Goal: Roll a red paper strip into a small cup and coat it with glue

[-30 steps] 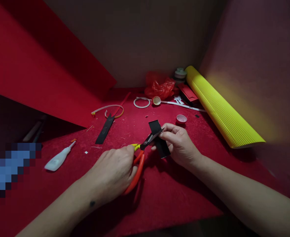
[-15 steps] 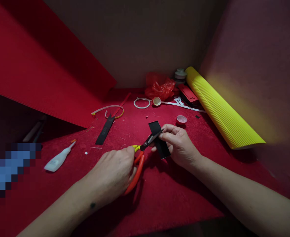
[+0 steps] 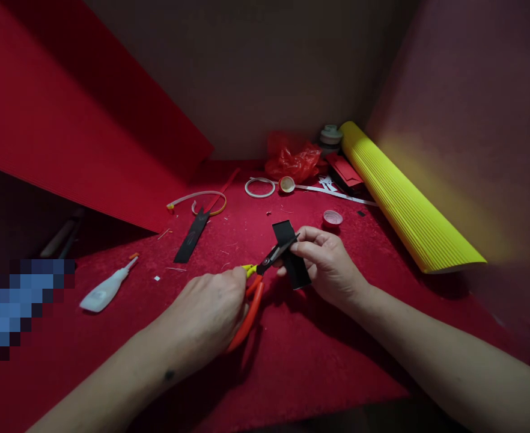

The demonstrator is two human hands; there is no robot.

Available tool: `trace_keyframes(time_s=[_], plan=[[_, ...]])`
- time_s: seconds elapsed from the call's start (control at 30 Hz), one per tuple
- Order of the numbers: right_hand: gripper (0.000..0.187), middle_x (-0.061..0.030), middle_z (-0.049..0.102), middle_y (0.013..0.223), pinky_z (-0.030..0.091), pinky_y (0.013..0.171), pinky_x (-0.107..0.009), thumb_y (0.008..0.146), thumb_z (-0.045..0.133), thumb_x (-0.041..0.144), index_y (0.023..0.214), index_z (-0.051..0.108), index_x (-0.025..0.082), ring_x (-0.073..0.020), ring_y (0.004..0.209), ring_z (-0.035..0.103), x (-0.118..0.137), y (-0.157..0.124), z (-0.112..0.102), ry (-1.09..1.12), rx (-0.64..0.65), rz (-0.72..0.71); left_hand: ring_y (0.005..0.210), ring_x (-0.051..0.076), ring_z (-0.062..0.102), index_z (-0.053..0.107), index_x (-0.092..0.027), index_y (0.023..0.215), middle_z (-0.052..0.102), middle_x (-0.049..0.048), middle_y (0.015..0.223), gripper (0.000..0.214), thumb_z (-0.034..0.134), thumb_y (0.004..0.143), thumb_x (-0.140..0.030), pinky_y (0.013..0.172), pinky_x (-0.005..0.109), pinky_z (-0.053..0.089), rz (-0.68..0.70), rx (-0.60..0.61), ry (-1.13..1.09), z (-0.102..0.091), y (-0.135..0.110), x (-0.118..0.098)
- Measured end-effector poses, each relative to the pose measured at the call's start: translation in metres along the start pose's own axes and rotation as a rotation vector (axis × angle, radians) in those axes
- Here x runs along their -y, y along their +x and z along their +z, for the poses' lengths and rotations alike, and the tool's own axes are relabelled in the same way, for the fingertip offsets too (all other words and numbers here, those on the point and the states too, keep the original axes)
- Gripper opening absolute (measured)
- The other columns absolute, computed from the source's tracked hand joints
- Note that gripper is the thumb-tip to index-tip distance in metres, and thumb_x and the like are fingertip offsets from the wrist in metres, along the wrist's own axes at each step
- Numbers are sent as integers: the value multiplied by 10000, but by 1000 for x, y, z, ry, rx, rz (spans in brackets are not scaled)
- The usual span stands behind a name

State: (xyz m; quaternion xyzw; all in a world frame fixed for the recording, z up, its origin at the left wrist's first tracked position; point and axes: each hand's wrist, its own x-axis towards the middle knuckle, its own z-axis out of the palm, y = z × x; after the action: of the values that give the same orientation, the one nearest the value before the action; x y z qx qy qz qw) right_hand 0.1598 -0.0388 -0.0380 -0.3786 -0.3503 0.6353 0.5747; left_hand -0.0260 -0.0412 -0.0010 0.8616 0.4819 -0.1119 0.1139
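Note:
My left hand (image 3: 217, 307) is closed round the handles of a pair of scissors (image 3: 252, 313), one handle orange and one yellow. Their dark blades lie across a short black strip (image 3: 298, 272), with the tips close to my right fingers. That strip is pinched at its right edge by my right hand (image 3: 325, 258), above the table. Whether the blades have cut into the strip I cannot tell. To the left, a longer black strip (image 3: 191, 237) rests flat on the red cloth.
A white glue bottle (image 3: 107, 290) lies at left. Behind are a white ring (image 3: 259, 187), two small round caps (image 3: 332, 219), a red plastic bag (image 3: 294, 163) and a lidded jar (image 3: 331, 137). A yellow corrugated roll (image 3: 409, 204) lies at right; a large red sheet (image 3: 89, 114) slopes at upper left.
Almost nothing differs. Both hands, the scissors and the black strip keep nearly the same position, with only a very slight shift of the view.

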Motion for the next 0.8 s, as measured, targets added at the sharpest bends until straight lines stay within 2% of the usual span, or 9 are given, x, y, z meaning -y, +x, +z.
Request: trace_keyframes(time_s=[0.1,0.2,0.3,0.43,0.8], plan=[[152,16,626,602,521,487,-275,648,687,218,647,540,178,-125,493,584,-1,0,-2,-16,-6,18,706,328,678,463,-200,863,676,111,776,164,305,856,-241,556,376,442,17,-5,8,1,0,2],[94,36,575,580,461,465,-216,665,676,204,662,588,170,-84,477,507,0,1,-5,-61,-16,-17,705,306,675,477,-186,873,676,113,792,157,328,847,-230,557,355,436,22,-1,22,1,1,3],[62,43,548,586,410,451,-194,682,669,198,682,614,170,-73,485,468,0,2,-7,-124,-35,-61,701,297,671,494,-174,886,676,121,802,181,328,849,-234,552,349,429,25,4,29,1,1,4],[75,55,501,522,327,405,-192,701,660,215,673,605,172,-64,424,408,0,1,-9,-181,-39,-40,695,285,672,507,-170,893,679,118,798,180,345,836,-225,546,338,421,36,-16,39,4,1,5],[98,67,476,502,208,394,-183,658,691,173,622,600,165,-35,412,344,2,1,-6,-143,-100,-50,693,291,671,511,-165,909,682,128,807,192,345,831,-219,549,346,426,40,-13,29,9,6,8]])
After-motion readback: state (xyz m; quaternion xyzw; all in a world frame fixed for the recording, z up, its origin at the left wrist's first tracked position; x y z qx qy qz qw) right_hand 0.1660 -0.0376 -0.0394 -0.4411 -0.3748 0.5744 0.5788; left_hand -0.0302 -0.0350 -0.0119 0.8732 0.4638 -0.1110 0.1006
